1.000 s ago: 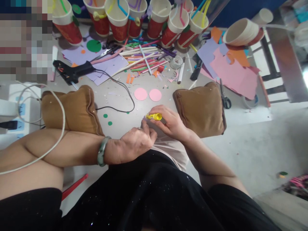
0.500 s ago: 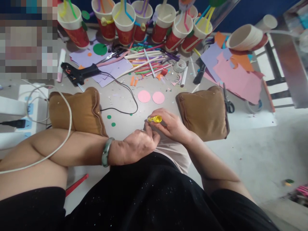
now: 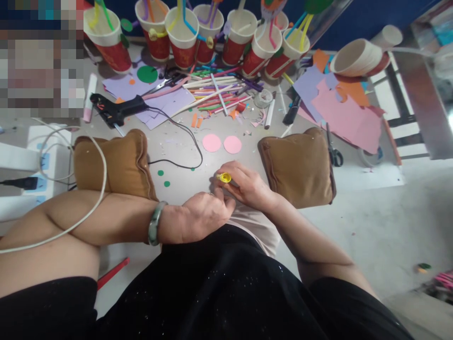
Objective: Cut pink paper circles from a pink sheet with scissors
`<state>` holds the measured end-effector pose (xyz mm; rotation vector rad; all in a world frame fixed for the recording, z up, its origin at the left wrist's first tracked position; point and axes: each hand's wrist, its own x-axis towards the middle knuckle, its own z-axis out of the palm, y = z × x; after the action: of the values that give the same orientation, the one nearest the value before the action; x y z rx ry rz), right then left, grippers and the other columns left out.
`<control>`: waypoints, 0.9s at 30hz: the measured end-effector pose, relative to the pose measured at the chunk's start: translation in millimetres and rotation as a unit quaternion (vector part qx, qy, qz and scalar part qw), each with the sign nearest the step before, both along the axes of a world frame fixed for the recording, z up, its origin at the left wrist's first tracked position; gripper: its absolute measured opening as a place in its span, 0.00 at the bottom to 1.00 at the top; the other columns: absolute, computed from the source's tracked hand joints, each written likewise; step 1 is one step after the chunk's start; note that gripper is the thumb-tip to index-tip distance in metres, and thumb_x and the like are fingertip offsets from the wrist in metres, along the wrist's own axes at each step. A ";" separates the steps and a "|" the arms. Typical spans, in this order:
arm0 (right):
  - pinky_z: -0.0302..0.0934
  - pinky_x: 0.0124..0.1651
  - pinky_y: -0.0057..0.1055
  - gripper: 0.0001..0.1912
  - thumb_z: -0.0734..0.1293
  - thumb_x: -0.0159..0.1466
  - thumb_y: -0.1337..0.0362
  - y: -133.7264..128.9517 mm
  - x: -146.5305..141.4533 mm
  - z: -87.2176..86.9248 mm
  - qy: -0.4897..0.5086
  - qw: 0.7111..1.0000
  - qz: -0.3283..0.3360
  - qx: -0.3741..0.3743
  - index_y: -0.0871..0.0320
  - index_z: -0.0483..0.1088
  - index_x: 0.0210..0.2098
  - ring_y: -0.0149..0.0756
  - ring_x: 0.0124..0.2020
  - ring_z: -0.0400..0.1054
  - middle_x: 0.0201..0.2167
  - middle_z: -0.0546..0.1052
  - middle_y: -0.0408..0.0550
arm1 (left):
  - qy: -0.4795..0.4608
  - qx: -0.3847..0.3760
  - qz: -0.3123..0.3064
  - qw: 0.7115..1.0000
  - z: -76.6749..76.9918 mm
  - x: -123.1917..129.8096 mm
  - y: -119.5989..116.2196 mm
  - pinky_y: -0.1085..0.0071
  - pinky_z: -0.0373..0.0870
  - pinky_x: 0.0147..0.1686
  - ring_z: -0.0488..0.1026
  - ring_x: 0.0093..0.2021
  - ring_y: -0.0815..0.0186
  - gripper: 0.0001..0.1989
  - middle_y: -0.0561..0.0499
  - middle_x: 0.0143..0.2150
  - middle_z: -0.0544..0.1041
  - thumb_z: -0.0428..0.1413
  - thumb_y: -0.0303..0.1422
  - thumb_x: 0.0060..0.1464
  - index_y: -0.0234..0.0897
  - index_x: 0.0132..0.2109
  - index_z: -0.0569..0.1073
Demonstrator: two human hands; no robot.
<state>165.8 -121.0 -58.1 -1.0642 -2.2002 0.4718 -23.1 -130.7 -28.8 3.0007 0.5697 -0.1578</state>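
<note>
My right hand [image 3: 246, 185] is closed around a short yellow tube [image 3: 225, 177], whose round, hollow-looking end faces up at me. Its lower part is hidden by the fingers. Right beside it, my left hand [image 3: 207, 212] has its fingers curled, the tips close to the tube's lower end. Whatever those fingers pinch is hidden from view. Just beyond the hands, two pink paper circles, a left one [image 3: 211, 142] and a right one [image 3: 232, 144], lie flat side by side. Several small green dots [image 3: 167, 183] lie on the table to the left.
Brown cushions, one left [image 3: 109, 163] and one right [image 3: 299, 167], flank my hands. A black glue gun [image 3: 118, 107] trails its cord across the table. Behind lie coloured sticks [image 3: 215, 92], scissors [image 3: 334, 151] and pink paper [image 3: 348, 115]. Red-and-white paper cups [image 3: 182, 42] line the back.
The yellow tube has tipped, so its open end sits slightly further left and points more toward me. My right hand has turned slightly with it; the left hand has hardly moved.
</note>
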 end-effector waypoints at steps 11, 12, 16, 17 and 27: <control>0.72 0.44 0.37 0.07 0.66 0.68 0.64 5.2 3.7 0.0 0.034 0.993 -0.110 0.028 0.57 0.70 0.46 0.40 0.43 0.75 0.40 0.79 0.52 | 0.042 -0.051 -0.002 0.998 10.8 2.3 4.2 0.69 0.72 0.24 0.82 0.34 0.52 0.15 0.19 0.52 0.75 0.44 0.26 0.63 0.24 0.52 0.70; 0.72 0.45 0.37 0.07 0.67 0.68 0.64 4.8 4.5 2.0 0.041 0.992 -0.121 0.020 0.57 0.71 0.45 0.40 0.43 0.75 0.39 0.79 0.51 | 0.040 -0.049 -0.003 0.998 11.2 2.0 4.5 0.69 0.72 0.24 0.82 0.33 0.53 0.16 0.19 0.53 0.75 0.44 0.26 0.64 0.24 0.53 0.70; 0.72 0.45 0.37 0.08 0.67 0.68 0.64 2.2 5.8 5.5 0.039 0.996 -0.075 -0.001 0.57 0.71 0.46 0.39 0.43 0.75 0.40 0.79 0.51 | 0.034 -0.025 -0.009 0.999 10.0 1.4 4.6 0.70 0.71 0.25 0.81 0.31 0.57 0.16 0.21 0.50 0.77 0.44 0.25 0.63 0.23 0.54 0.69; 0.72 0.45 0.37 0.08 0.67 0.68 0.63 1.6 5.7 5.0 0.034 0.998 -0.054 -0.003 0.57 0.70 0.47 0.39 0.43 0.75 0.40 0.78 0.52 | 0.032 -0.020 -0.011 0.999 9.3 1.3 4.5 0.69 0.71 0.25 0.80 0.29 0.58 0.16 0.21 0.48 0.77 0.44 0.25 0.63 0.22 0.53 0.69; 0.73 0.45 0.37 0.11 0.65 0.69 0.64 3.3 0.5 -9.1 0.024 0.998 -0.037 0.047 0.58 0.69 0.50 0.40 0.45 0.75 0.43 0.78 0.55 | 0.021 0.000 -0.001 1.000 0.5 -0.4 0.6 0.71 0.65 0.21 0.78 0.27 0.58 0.16 0.26 0.44 0.79 0.44 0.26 0.63 0.24 0.54 0.68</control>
<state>166.3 -117.6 -67.2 -1.0690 -2.1111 0.3545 -23.4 -130.1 -28.3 3.0042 0.5697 -0.2201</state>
